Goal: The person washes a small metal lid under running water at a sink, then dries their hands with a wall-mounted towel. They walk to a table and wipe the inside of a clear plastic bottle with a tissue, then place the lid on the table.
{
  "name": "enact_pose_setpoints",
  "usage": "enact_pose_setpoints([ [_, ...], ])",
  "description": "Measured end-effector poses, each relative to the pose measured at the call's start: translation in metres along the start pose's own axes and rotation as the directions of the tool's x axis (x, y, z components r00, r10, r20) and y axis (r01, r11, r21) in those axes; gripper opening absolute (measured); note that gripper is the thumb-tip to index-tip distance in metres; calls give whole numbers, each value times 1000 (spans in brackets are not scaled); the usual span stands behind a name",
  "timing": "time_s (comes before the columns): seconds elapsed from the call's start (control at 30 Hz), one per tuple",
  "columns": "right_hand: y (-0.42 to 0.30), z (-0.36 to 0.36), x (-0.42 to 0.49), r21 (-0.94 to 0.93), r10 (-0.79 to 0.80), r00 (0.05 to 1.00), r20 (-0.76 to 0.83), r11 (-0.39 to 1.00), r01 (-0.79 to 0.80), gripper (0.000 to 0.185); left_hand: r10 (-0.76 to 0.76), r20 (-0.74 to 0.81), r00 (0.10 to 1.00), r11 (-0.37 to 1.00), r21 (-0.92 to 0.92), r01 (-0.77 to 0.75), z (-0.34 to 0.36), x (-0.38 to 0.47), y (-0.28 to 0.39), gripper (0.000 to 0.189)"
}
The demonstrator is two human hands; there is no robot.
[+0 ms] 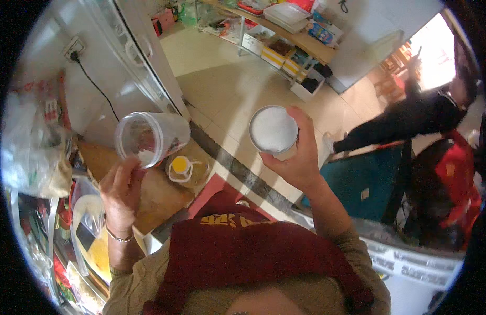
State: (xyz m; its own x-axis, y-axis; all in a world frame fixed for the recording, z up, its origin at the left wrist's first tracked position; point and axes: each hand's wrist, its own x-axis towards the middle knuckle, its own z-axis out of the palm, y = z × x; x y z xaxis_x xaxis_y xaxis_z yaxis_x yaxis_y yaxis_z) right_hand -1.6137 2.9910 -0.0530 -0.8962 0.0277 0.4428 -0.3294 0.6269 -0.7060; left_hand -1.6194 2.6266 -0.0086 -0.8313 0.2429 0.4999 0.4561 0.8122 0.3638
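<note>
A clear plastic jar (175, 128) is tilted over, its round mouth turned towards me. My left hand (123, 191) grips it by the lower edge of the rim. Something reddish and something white show through the plastic, but I cannot tell what they are. In my right hand (298, 165) is a round lid (273, 129), pale inside with a thin grey rim, held at its edge between thumb and fingers. Jar and lid are apart, both raised above the floor.
Below the jar stands a clear jug with a yellow cap (180, 165), beside a brown board (156, 204). A black cord (95, 84) hangs from a wall socket (74, 49). Boxes fill a low shelf (282, 33). To the right is a person in dark clothes (408, 118).
</note>
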Motion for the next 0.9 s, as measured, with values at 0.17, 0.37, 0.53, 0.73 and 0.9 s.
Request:
enact_pose_setpoints([
  [0.17,90,17,118,518,153,988,20,844,-141,94,93,69,993,995,-32,-91,101,116,-11,24],
  [0.37,181,5,273,768,459,867,196,478,-426,99,217,97,971,974,41,-222,215,288,-47,24],
  [0.53,276,-5,385,864,397,905,153,390,-317,81,205,131,970,973,80,-217,295,426,-93,21],
  [0.73,373,40,550,909,390,901,191,276,-312,78,83,43,996,994,64,-85,367,562,-170,21],
  [0.9,431,113,731,853,353,870,344,270,-447,64,-107,-34,994,979,170,111,402,666,-250,21],
])
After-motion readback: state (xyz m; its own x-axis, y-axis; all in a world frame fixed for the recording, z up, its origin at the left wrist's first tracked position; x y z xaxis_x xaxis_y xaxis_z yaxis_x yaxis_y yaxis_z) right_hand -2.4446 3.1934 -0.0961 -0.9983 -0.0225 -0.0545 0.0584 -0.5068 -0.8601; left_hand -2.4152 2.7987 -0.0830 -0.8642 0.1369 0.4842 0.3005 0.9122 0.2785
